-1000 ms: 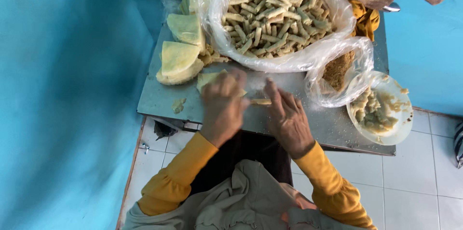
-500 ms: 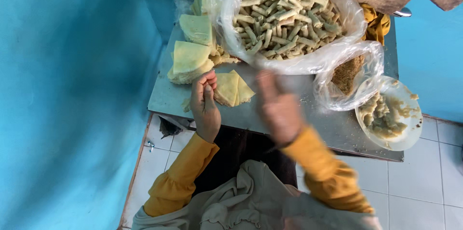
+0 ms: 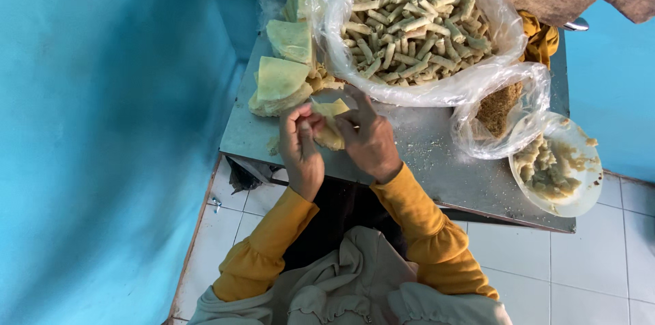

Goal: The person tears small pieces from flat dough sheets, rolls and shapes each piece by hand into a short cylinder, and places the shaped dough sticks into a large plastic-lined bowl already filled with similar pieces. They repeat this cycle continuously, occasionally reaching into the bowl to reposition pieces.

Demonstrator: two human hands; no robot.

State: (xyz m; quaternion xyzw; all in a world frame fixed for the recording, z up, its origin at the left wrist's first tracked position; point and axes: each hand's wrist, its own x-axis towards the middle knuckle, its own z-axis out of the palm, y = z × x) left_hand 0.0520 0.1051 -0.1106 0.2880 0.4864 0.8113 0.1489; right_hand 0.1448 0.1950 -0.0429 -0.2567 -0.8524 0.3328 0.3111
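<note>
My left hand (image 3: 301, 148) and my right hand (image 3: 369, 139) meet over the near edge of a metal table (image 3: 437, 161). Between their fingers they pinch a thin pale-yellow pastry wrapper (image 3: 329, 122), partly folded. Just beyond the hands lie stacks of the same folded wrappers (image 3: 280, 83). A big clear plastic bag (image 3: 409, 21) full of several rolled pastry sticks sits behind them. Both arms wear yellow sleeves.
A smaller plastic bag of brown crumbs (image 3: 501, 107) and a white plate of pale filling (image 3: 556, 165) sit at the right of the table. A blue wall (image 3: 102, 127) stands close on the left. White floor tiles (image 3: 593, 270) lie below.
My right hand came back from the far side to the wrapper. Both hands now pinch it together, closer to the wrapper stacks, and the view has shifted slightly.
</note>
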